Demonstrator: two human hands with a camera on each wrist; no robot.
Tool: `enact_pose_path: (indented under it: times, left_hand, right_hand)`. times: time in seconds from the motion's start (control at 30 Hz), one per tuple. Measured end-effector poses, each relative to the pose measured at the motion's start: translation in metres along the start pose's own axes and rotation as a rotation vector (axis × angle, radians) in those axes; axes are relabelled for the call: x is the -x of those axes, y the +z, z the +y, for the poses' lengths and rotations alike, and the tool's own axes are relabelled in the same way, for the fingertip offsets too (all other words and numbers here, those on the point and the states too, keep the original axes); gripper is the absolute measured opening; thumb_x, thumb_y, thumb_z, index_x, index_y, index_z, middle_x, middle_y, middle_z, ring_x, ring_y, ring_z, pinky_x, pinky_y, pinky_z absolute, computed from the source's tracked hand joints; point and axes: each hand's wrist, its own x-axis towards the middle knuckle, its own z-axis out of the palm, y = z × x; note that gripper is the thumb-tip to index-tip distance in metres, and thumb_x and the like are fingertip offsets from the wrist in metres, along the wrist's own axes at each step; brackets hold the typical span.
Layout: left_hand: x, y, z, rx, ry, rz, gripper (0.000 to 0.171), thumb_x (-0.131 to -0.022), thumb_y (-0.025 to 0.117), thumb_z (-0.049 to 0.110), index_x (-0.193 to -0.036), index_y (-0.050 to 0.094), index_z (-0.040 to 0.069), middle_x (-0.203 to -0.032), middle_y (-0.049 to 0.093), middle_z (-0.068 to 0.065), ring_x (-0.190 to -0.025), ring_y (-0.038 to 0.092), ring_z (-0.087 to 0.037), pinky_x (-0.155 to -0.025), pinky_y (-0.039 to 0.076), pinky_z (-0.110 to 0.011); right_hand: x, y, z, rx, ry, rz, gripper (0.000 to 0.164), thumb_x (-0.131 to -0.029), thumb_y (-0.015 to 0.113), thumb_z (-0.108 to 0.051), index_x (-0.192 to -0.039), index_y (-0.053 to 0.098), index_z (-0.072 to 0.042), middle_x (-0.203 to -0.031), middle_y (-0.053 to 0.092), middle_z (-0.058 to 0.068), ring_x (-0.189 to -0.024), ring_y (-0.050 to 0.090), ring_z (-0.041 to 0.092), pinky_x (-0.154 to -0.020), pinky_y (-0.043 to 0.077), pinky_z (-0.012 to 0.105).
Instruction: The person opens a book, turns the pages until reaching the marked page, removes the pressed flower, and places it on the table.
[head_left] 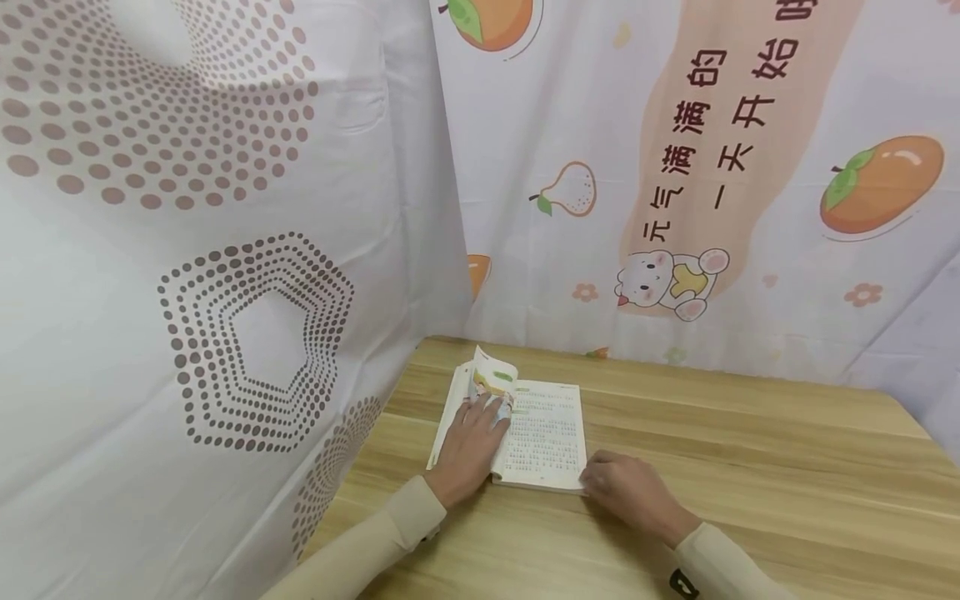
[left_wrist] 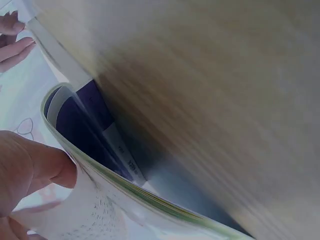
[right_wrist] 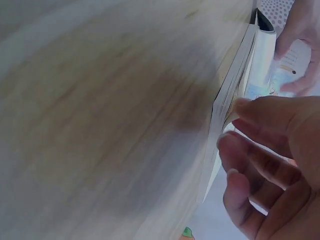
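Head view: from where I stand, the book (head_left: 543,437) lies open near the tabletop's (head_left: 750,450) back left corner. The left hand (head_left: 471,446) rests, fingers extended, on the curling left-side pages (head_left: 492,372); the right hand (head_left: 630,492) is at the book's near right corner.

Left wrist view: the thumb (left_wrist: 50,162) presses against the bent pages; no closed grip is evident.

Right wrist view: thumb and forefinger appear to pinch a page edge (right_wrist: 231,119), the grip narrow.

Progress, as judged: opening done, several leaves lying over to the left; right-side leaves remain unturned.
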Motion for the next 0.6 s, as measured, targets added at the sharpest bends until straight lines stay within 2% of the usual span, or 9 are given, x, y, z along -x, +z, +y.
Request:
enact_pose_path:
  times: [0.17,0.3,0.37,0.43,0.5,0.6]
  left_hand:
    - [0.0014,-0.0005,0.0014,-0.005,0.000,-0.071,0.021,-0.089,0.076,0.003,-0.105,0.076,0.016,-0.113,0.074,-0.001,-0.120,0.064,-0.028,-0.111,0.039,-0.060]
    - [0.0010,-0.0010,0.0017,-0.007,-0.008,-0.123,0.017,-0.092,0.074,0.007,-0.106,0.076,0.016,-0.107,0.076,0.002,-0.108,0.070,-0.023,-0.110,0.040,-0.058]
    - [-0.0001,-0.0012,0.0017,-0.004,-0.006,-0.138,0.015,-0.094,0.073,0.008,-0.106,0.076,0.015,-0.106,0.076,0.001,-0.102,0.071,-0.020,-0.104,0.047,-0.051]
    - [-0.0012,-0.0017,0.0017,0.008,-0.005,-0.141,0.012,-0.094,0.071,0.008,-0.104,0.076,0.014,-0.105,0.076,0.000,-0.097,0.072,-0.019,-0.092,0.054,-0.043]
    - [-0.0021,-0.0030,0.0019,0.030,-0.003,-0.137,0.010,-0.094,0.070,0.008,-0.101,0.075,0.012,-0.104,0.076,-0.001,-0.093,0.071,-0.019,-0.078,0.056,-0.037]
    - [-0.0019,-0.0040,0.0027,0.062,0.012,-0.141,0.009,-0.092,0.070,0.009,-0.099,0.075,0.011,-0.103,0.075,-0.003,-0.093,0.069,-0.020,-0.072,0.057,-0.032]
  right_hand:
    - [-0.0011,-0.0001,0.0013,-0.004,-0.063,0.005,0.006,-0.085,0.084,-0.015,-0.089,0.080,-0.014,-0.094,0.072,-0.004,-0.081,0.069,0.009,-0.068,0.058,0.028]
    - [-0.0023,0.0003,0.0020,0.013,-0.104,0.016,0.006,-0.085,0.083,-0.013,-0.089,0.079,-0.013,-0.092,0.069,-0.005,-0.077,0.066,0.006,-0.065,0.057,0.027]
    - [-0.0030,0.0002,0.0022,0.034,-0.111,0.013,0.005,-0.086,0.083,-0.012,-0.089,0.079,-0.013,-0.091,0.068,-0.006,-0.076,0.065,0.006,-0.063,0.056,0.026]
    - [-0.0038,-0.0001,0.0023,0.062,-0.115,0.008,0.006,-0.086,0.082,-0.012,-0.091,0.079,-0.013,-0.092,0.068,-0.006,-0.075,0.065,0.006,-0.062,0.056,0.026]
    - [-0.0046,-0.0006,0.0019,0.089,-0.120,0.004,0.007,-0.086,0.082,-0.012,-0.092,0.079,-0.013,-0.092,0.068,-0.005,-0.073,0.065,0.006,-0.061,0.055,0.026]
    - [-0.0051,-0.0012,0.0013,0.114,-0.130,0.006,0.009,-0.085,0.083,-0.011,-0.094,0.079,-0.012,-0.093,0.069,-0.004,-0.073,0.066,0.007,-0.060,0.055,0.027]
